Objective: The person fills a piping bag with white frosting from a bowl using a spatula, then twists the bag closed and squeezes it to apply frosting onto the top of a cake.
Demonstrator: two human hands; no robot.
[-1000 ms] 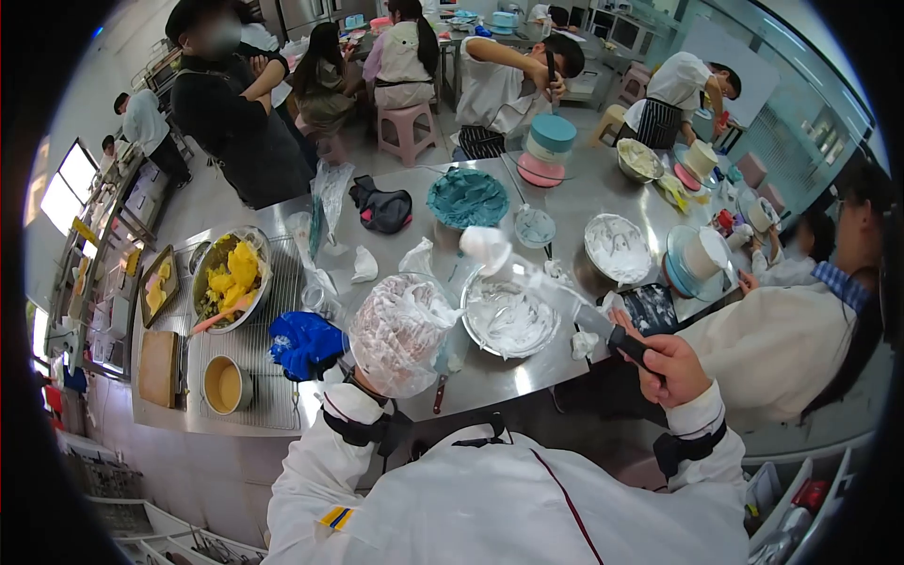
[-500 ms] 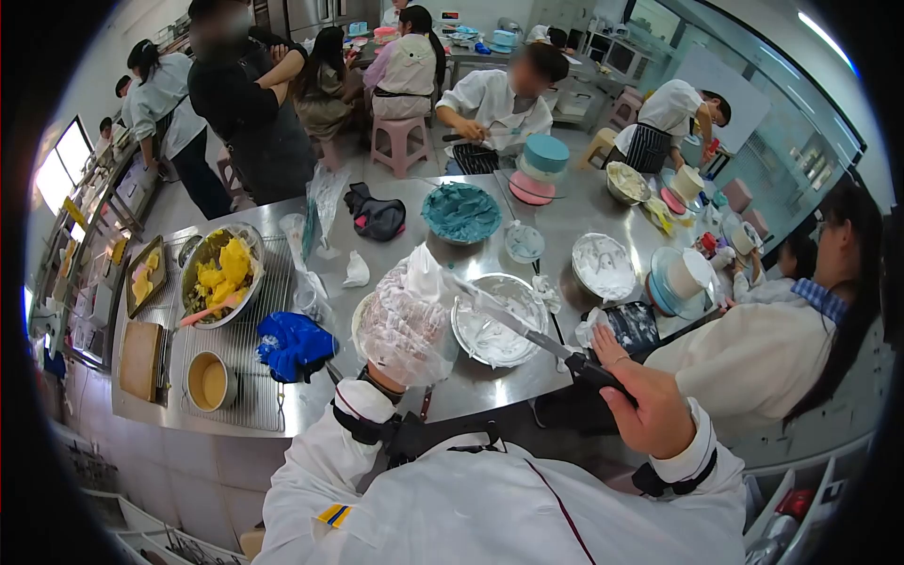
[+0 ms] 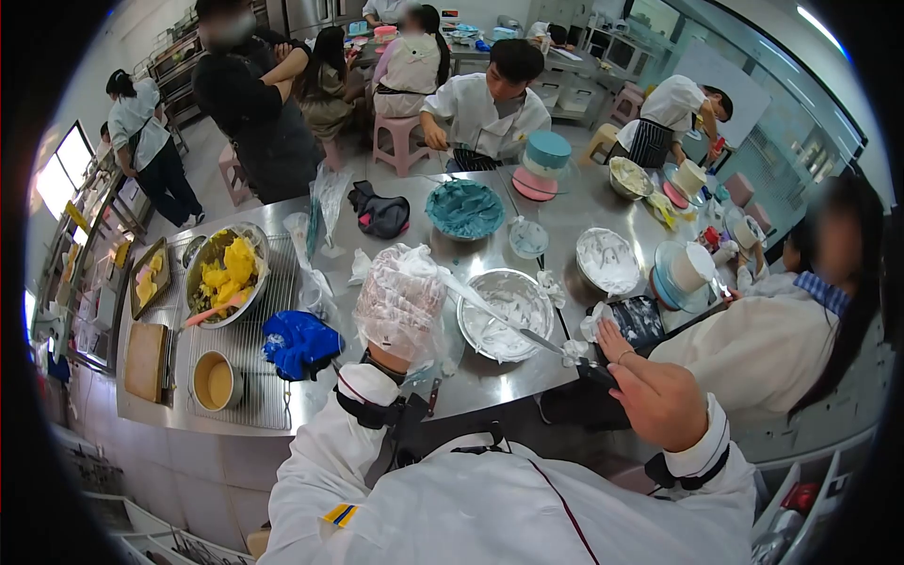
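Observation:
My left hand (image 3: 400, 306) is closed on a clear plastic bag that drapes over it, smeared with white cream. White cream lies at the bag's upper right side. In my right hand (image 3: 659, 391) is the dark handle of a long metal spatula (image 3: 508, 320). Its cream-coated blade slants up leftward over a metal bowl (image 3: 504, 353) of white cream, its tip against the bag. A white crumpled wipe (image 3: 593, 322) lies just beyond my right fingertips, beside a dark, cream-smeared item (image 3: 636, 323).
Around are a bowl of teal cream (image 3: 464, 209), a second white-cream bowl (image 3: 607, 262), a blue cloth (image 3: 301, 346), a bowl with yellow mixture (image 3: 226, 273), a round tin (image 3: 216, 380) and a cake turntable (image 3: 680, 273). A co-worker sits at the right; another faces me across the table.
My left hand and the bag tilt slightly. The right hand and spatula have shifted a little right and down, and the right fingers look more bunched. The person across has looked up.

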